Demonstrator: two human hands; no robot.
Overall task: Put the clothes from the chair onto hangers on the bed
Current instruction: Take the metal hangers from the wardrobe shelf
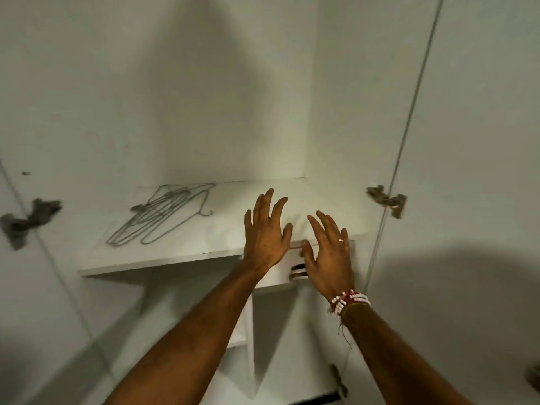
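Observation:
A loose pile of thin grey wire hangers (163, 216) lies flat on the left part of a white wardrobe shelf (163, 255). My left hand (266, 232) hovers over the shelf's front edge to the right of the hangers, fingers spread, holding nothing. Just right of it, my right hand (328, 252) is also spread and empty, with a ring and beaded bracelets on the wrist. Neither hand touches the hangers. No clothes, chair or bed are in view.
The wardrobe's white doors stand open at both sides, with metal hinges at the left (29, 220) and right (387, 200). A drawer with a slot handle (298, 271) sits under the shelf behind my right hand. A vertical divider (248, 331) and lower shelves lie below.

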